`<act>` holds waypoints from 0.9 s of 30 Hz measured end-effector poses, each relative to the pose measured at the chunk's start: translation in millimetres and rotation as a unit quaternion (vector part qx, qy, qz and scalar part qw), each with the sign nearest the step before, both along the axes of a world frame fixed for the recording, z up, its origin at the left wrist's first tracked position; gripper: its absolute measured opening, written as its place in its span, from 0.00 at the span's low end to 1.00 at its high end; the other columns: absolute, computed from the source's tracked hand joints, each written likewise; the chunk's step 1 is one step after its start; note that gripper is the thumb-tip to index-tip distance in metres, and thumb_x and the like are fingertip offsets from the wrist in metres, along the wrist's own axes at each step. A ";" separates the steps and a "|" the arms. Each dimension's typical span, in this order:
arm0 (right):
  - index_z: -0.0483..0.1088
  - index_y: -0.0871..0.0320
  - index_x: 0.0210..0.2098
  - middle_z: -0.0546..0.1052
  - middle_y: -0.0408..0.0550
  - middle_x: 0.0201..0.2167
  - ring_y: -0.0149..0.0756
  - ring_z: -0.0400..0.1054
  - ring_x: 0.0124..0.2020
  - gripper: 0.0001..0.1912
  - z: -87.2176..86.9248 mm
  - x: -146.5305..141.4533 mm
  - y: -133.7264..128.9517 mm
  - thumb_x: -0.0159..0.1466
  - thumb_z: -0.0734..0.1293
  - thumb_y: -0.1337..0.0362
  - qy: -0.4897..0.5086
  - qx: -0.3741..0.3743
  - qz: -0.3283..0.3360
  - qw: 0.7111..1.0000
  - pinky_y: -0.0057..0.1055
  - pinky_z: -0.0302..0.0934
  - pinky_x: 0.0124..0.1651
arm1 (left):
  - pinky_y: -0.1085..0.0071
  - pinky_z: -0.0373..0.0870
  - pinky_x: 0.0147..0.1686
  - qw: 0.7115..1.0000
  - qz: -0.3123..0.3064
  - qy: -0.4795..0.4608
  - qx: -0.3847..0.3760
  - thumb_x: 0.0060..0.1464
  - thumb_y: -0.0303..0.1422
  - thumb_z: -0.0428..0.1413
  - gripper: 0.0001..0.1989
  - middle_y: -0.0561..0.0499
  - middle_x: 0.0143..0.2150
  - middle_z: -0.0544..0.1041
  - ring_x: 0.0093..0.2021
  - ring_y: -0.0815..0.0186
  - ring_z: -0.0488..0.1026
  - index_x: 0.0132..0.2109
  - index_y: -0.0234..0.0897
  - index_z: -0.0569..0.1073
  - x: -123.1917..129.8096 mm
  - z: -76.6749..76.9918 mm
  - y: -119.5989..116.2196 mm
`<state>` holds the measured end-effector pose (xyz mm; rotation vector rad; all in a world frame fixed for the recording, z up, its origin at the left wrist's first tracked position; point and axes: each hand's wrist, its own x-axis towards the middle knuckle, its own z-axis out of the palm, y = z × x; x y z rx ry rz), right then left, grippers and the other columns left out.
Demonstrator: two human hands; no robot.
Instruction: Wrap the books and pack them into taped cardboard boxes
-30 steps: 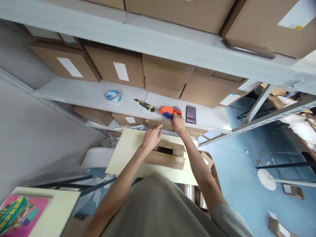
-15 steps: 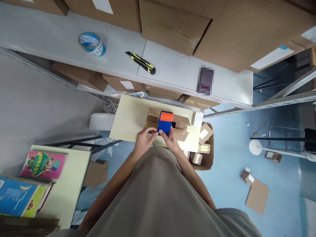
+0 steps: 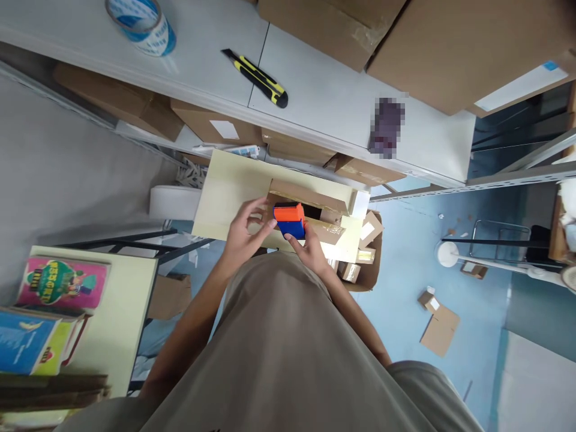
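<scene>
A small box-shaped item (image 3: 289,221), blue below with an orange end and a dark edge, is tilted in front of my body. My right hand (image 3: 311,251) grips its lower right side, with the thumb across the blue face. My left hand (image 3: 246,235) is at its left with fingers apart; the thumb tip is close to the item's edge, and whether it touches I cannot tell. Beneath the item, an open cardboard box (image 3: 324,231) lies on the pale yellow board (image 3: 225,186).
Above, a white shelf holds a tape roll (image 3: 155,37), a utility knife (image 3: 256,78) with its blade out, and a blurred dark object (image 3: 387,127). A carton of small boxes (image 3: 372,273) stands right. Books (image 3: 63,282) lie on the left table (image 3: 130,300). Flattened cardboard (image 3: 441,333) is on the floor.
My left hand has come off the item and moved left, its fingers spreading. The item has turned and tipped in my right hand, showing more of its orange end. The camera view has shifted.
</scene>
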<state>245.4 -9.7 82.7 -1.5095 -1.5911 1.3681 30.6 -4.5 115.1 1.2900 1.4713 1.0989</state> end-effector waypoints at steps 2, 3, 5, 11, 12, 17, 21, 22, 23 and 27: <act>0.67 0.53 0.48 0.77 0.48 0.37 0.42 0.71 0.37 0.22 2.2 4.2 -2.8 0.71 0.70 0.42 -0.037 0.014 0.025 0.999 0.38 0.69 0.42 | 0.64 0.79 0.50 1.000 -0.008 0.012 0.015 0.65 0.47 0.62 0.28 0.41 0.66 0.75 0.58 0.58 0.78 0.67 0.43 0.72 -11.8 13.4 8.3; 0.66 0.53 0.48 0.78 0.48 0.38 0.42 0.71 0.36 0.21 3.3 6.4 -4.0 0.71 0.69 0.42 -0.053 0.020 0.039 0.998 0.39 0.70 0.42 | 0.63 0.79 0.51 0.999 -0.029 0.024 0.020 0.65 0.47 0.63 0.27 0.42 0.65 0.75 0.58 0.57 0.78 0.66 0.43 0.74 -17.5 19.5 12.2; 0.66 0.53 0.49 0.78 0.49 0.39 0.42 0.72 0.36 0.21 5.8 10.5 -5.8 0.72 0.68 0.43 -0.079 0.035 0.068 0.994 0.39 0.71 0.41 | 0.61 0.79 0.53 0.994 -0.088 0.054 0.027 0.65 0.47 0.63 0.24 0.43 0.61 0.78 0.57 0.57 0.77 0.63 0.43 0.77 -27.1 29.4 18.7; 0.68 0.56 0.55 0.79 0.57 0.45 0.50 0.76 0.43 0.21 14.8 18.9 -7.9 0.74 0.67 0.46 -0.158 0.083 0.147 0.973 0.45 0.73 0.47 | 0.60 0.78 0.51 0.978 -0.182 0.095 0.047 0.66 0.46 0.63 0.15 0.47 0.51 0.83 0.54 0.56 0.78 0.53 0.44 0.83 -40.2 38.3 24.0; 0.68 0.56 0.57 0.79 0.58 0.46 0.51 0.77 0.45 0.22 16.2 19.8 -8.0 0.74 0.67 0.46 -0.169 0.086 0.154 0.970 0.47 0.74 0.48 | 0.61 0.77 0.51 0.977 -0.186 0.096 0.045 0.66 0.45 0.63 0.14 0.47 0.50 0.84 0.53 0.56 0.79 0.52 0.44 0.83 -41.5 37.8 23.5; 0.67 0.56 0.60 0.79 0.59 0.47 0.54 0.77 0.48 0.24 22.5 21.9 -7.5 0.75 0.66 0.46 -0.212 0.096 0.180 0.956 0.49 0.74 0.51 | 0.61 0.76 0.51 0.975 -0.201 0.081 0.038 0.66 0.43 0.62 0.12 0.47 0.48 0.84 0.49 0.58 0.79 0.50 0.43 0.83 -50.3 32.0 22.4; 0.66 0.56 0.60 0.79 0.60 0.49 0.54 0.76 0.50 0.22 32.4 19.7 -4.3 0.76 0.64 0.48 -0.222 0.097 0.209 0.948 0.50 0.74 0.53 | 0.62 0.76 0.50 0.974 -0.218 0.053 0.024 0.65 0.43 0.63 0.11 0.47 0.45 0.84 0.47 0.58 0.80 0.48 0.44 0.84 -58.8 26.2 24.3; 0.67 0.56 0.60 0.79 0.60 0.49 0.55 0.76 0.50 0.21 35.3 18.7 -3.1 0.77 0.64 0.48 -0.224 0.093 0.215 0.946 0.50 0.74 0.53 | 0.62 0.76 0.50 0.974 -0.221 0.046 0.019 0.65 0.44 0.64 0.11 0.48 0.45 0.84 0.47 0.58 0.80 0.48 0.44 0.84 -60.9 24.9 25.0; 0.67 0.57 0.59 0.79 0.61 0.50 0.55 0.76 0.50 0.21 38.1 17.6 -1.7 0.77 0.64 0.49 -0.227 0.088 0.220 0.945 0.50 0.74 0.53 | 0.63 0.77 0.50 0.974 -0.224 0.038 0.015 0.65 0.44 0.64 0.12 0.48 0.45 0.84 0.47 0.58 0.80 0.48 0.44 0.84 -63.1 23.7 25.8; 0.68 0.58 0.59 0.80 0.60 0.49 0.54 0.77 0.49 0.22 48.7 12.1 5.0 0.76 0.65 0.49 -0.237 0.063 0.241 0.939 0.49 0.74 0.52 | 0.65 0.76 0.46 0.973 -0.231 0.008 -0.011 0.65 0.46 0.64 0.14 0.47 0.46 0.84 0.46 0.60 0.80 0.49 0.43 0.84 -71.9 19.4 30.1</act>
